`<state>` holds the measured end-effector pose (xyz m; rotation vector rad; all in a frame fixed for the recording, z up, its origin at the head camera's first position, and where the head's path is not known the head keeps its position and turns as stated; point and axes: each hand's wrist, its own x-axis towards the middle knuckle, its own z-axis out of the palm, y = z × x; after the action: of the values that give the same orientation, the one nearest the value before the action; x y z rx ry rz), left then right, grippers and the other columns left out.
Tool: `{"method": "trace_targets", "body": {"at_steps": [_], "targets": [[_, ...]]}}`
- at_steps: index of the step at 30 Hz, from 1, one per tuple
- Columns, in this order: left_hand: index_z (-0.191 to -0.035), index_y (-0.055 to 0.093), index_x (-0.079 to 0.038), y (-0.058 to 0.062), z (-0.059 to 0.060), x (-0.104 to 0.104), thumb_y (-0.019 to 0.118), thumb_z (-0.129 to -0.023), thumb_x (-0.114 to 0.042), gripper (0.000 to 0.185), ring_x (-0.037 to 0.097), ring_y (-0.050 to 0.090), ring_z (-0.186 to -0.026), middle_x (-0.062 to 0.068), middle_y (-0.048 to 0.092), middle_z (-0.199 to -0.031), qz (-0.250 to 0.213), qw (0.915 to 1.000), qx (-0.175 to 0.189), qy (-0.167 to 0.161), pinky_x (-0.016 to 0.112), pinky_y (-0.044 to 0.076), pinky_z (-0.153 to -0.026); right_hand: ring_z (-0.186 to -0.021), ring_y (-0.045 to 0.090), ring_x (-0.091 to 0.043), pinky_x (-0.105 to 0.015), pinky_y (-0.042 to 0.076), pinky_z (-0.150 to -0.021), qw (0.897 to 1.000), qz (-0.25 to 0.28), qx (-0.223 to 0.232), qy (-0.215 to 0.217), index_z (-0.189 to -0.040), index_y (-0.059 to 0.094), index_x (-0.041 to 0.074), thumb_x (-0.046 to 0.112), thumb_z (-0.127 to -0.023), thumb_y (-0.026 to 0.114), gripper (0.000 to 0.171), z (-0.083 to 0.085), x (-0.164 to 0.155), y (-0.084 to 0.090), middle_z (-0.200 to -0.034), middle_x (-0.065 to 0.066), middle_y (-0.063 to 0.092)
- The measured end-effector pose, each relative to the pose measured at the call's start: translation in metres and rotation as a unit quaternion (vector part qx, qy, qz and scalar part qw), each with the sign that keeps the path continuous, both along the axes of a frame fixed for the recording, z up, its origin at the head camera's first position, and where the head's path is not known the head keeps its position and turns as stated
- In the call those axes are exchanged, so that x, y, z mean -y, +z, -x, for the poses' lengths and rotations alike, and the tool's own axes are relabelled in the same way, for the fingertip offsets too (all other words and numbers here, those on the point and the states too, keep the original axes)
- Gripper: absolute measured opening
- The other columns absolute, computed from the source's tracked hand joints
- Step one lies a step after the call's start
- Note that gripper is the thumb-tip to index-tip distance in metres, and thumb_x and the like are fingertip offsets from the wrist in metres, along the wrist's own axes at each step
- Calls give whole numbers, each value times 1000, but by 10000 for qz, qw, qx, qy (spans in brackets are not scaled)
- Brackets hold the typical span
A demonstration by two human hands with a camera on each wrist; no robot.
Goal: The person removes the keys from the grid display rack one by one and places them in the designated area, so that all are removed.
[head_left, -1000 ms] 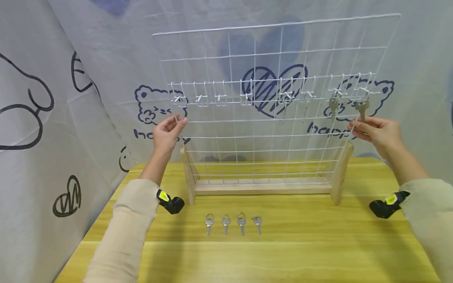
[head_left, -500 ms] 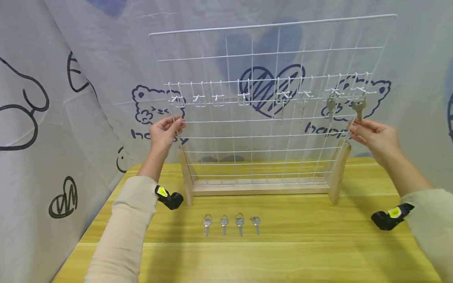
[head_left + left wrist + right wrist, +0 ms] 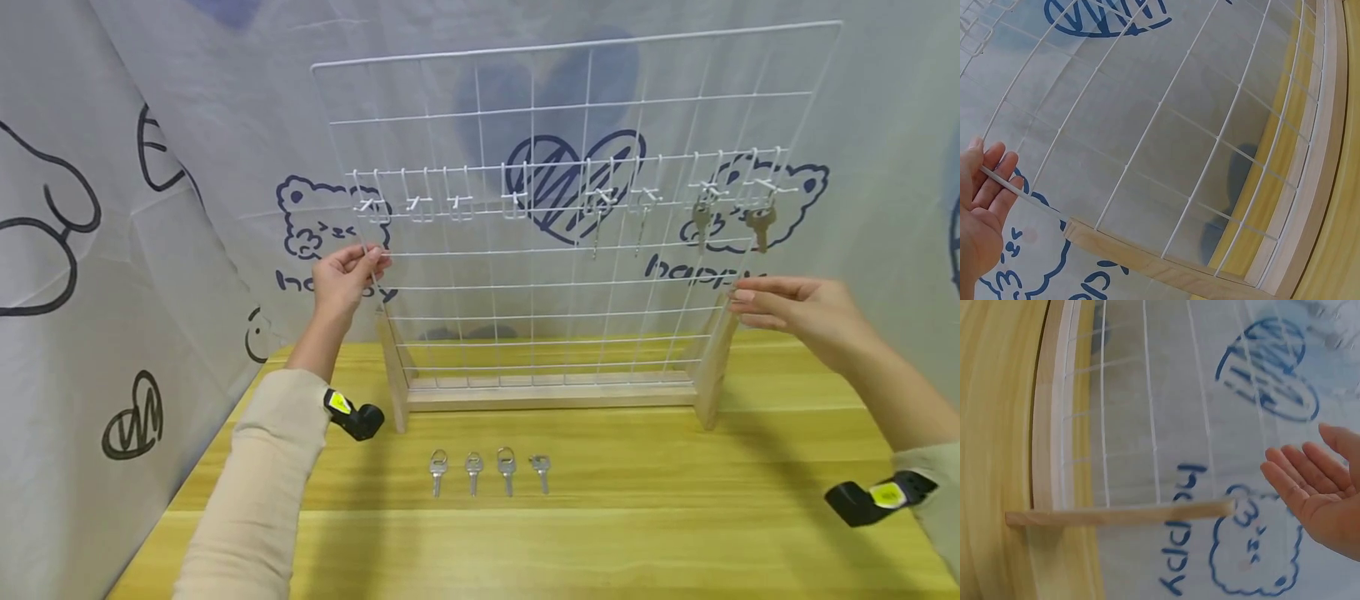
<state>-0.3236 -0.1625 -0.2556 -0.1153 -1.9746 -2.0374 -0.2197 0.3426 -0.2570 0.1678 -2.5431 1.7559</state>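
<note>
A white wire grid panel (image 3: 492,285) stands upright in a wooden stand (image 3: 555,396). My left hand (image 3: 341,279) pinches the grid's left edge wire between thumb and fingers, shown closely in the left wrist view. Beside the grid's right edge, near the top of the stand's right post, is my right hand (image 3: 806,312). In the right wrist view its fingers are extended and hold nothing. White hooks (image 3: 514,204) line one row of the grid. Keys (image 3: 761,218) hang from the hooks on the right half; the left hooks carry none.
Several silver keys (image 3: 473,467), with small rings, lie in a row on the yellow wooden table (image 3: 637,533) in front of the stand. A pale curtain (image 3: 210,275) with dark drawings hangs behind and to the left.
My right hand has let go of the grid's right edge and moved down and slightly outward. The left hand keeps its pinch on the left edge.
</note>
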Motion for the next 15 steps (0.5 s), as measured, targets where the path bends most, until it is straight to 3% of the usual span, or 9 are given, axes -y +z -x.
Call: {"method": "trace_targets", "body": {"at_steps": [4,8,12,15], "targets": [[-85,63,-17,1,0,1,60,-90,-12,8,-3,66,-68,-18,68,-69,37,10000,56,10,11,54,-66,-87,66,3,-12,54,-76,9995,71,-296,69,-101,66,32,21,-93,57,16,-9,18,10,-95,21,69],[-86,64,-16,2,-1,1,60,-90,-12,6,-3,66,-69,-18,68,-69,59,9999,139,-3,12,55,-68,-90,67,0,-14,55,-76,9955,522,-752,231,-110,67,19,15,-92,57,20,-15,39,19,-99,15,70],[-89,64,-14,2,-2,1,60,-90,-11,5,-3,66,-70,-18,68,-68,41,9998,177,13,12,55,-71,-90,66,1,-9,53,-76,9933,563,-1011,73,-115,64,14,20,-91,60,25,-19,61,29,-100,17,70],[-96,64,-9,2,-2,0,60,-90,-10,8,-2,66,-72,-18,68,-69,57,9997,247,55,13,55,-73,-89,67,0,-10,52,-77,9894,953,-1091,41,-116,63,10,20,-88,63,30,-19,78,36,-99,15,70]]}}
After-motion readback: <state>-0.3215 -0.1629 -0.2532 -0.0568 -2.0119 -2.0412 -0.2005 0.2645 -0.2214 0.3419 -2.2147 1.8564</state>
